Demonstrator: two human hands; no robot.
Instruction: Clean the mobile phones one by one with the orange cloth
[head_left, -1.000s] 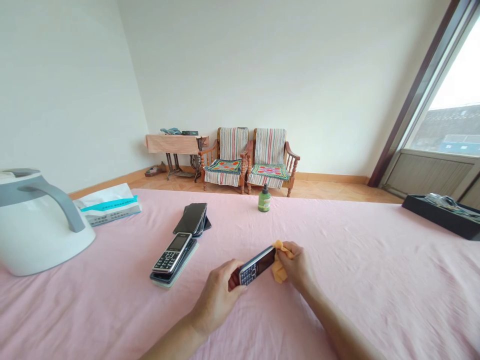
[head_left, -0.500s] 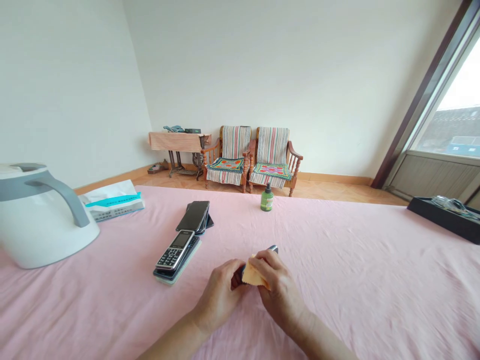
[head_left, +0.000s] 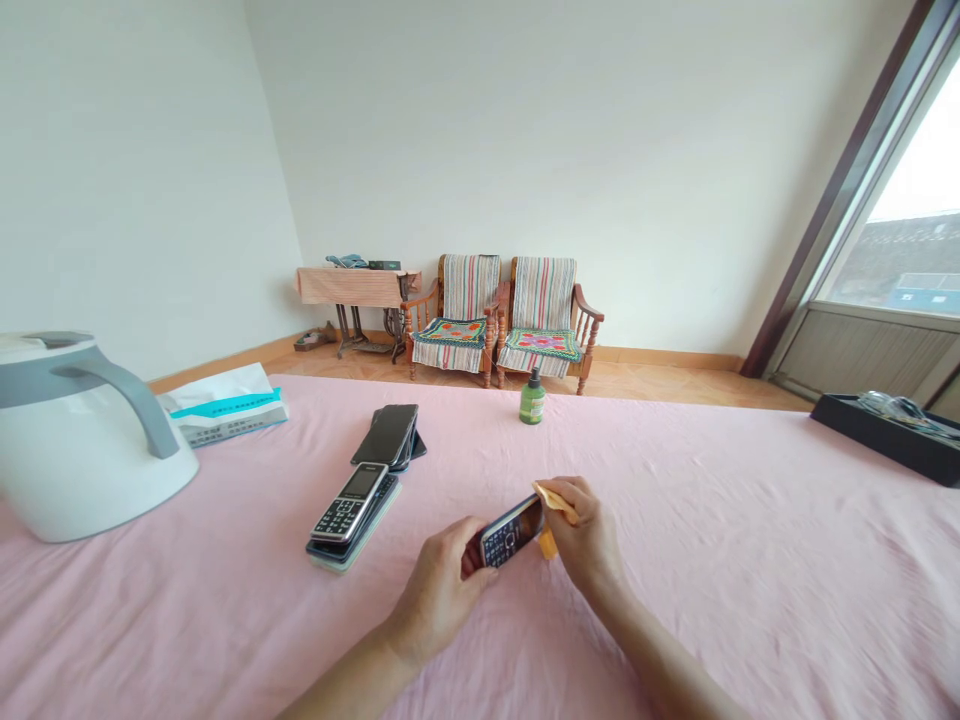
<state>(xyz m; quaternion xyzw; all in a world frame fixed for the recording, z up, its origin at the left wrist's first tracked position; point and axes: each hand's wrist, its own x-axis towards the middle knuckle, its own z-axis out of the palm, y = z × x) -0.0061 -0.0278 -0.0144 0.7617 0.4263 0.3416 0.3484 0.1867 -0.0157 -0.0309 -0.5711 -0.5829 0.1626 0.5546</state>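
Observation:
My left hand [head_left: 442, 585] grips the lower end of a dark keypad phone [head_left: 511, 532], its keys and screen turned up toward me. At the phone's upper end, my right hand [head_left: 585, 530] pinches a yellow cloth [head_left: 556, 502] against the edge; part of the cloth hangs below the fingers. To the left lies a stack of phones, with a silver-edged keypad phone [head_left: 351, 503] on top. Just behind it, a black smartphone [head_left: 386, 436] rests on other phones.
A green spray bottle [head_left: 532, 400] stands near the table's far edge. On the left are a white kettle [head_left: 90, 460] and a tissue pack [head_left: 229, 405]. A black tray [head_left: 877, 435] with cables lies far right on the pink tablecloth [head_left: 720, 560].
My right hand has slid with the cloth to the right, from the phone's middle to its upper end. The keys and screen now show. My left hand holds nearly still.

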